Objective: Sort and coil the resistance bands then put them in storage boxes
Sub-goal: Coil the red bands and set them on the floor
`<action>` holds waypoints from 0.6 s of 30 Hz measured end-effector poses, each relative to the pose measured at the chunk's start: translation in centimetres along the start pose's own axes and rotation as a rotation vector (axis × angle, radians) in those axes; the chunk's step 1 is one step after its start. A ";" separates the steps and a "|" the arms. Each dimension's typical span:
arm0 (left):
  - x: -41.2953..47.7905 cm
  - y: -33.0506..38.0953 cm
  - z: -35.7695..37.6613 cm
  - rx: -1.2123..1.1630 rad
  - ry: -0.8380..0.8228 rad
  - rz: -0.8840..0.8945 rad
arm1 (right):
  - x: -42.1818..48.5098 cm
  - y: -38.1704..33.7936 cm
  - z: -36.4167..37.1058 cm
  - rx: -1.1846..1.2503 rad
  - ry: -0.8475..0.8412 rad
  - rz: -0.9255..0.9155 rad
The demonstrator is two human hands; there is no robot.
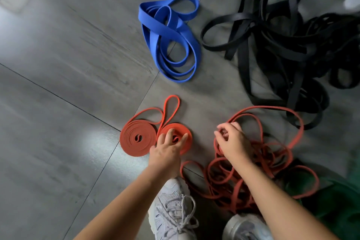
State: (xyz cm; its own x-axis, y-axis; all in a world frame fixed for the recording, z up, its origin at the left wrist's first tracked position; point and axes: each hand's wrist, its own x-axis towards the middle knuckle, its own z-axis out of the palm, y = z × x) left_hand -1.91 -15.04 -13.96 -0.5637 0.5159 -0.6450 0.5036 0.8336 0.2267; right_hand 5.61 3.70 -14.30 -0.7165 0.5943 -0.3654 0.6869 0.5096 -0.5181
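Red rubber coils (136,139), two flat ones: my left hand (165,151) pressed one with spread fingers, my right hand (231,140) pinched the tangled red bands (238,189).

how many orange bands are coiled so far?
2. One finished coil lies left of the left hand; the second coil is under its fingers. The orange tangle may hide more.

Looks like a gym or fitness room. Grey tiled floor (68,64) strewn with resistance bands (169,41); sneakers (173,210) visible.
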 end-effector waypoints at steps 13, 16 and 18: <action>-2.3 2.4 -2.7 -0.074 -0.094 -0.036 | -5.3 3.1 -5.4 -0.490 -0.187 -0.005; -4.6 4.2 -4.6 -0.118 -0.108 -0.013 | -6.7 2.5 -8.7 -0.286 -0.150 0.090; -6.2 5.7 -6.5 -0.125 -0.100 0.034 | -8.2 1.8 -11.0 -0.226 -0.097 0.121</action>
State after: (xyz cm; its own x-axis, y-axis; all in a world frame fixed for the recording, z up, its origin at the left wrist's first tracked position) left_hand 0.19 -12.19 -3.94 -0.4771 0.5271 -0.7032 0.4321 0.8375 0.3346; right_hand 14.06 6.66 -3.74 -0.6283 0.6025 -0.4922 0.7702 0.5709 -0.2844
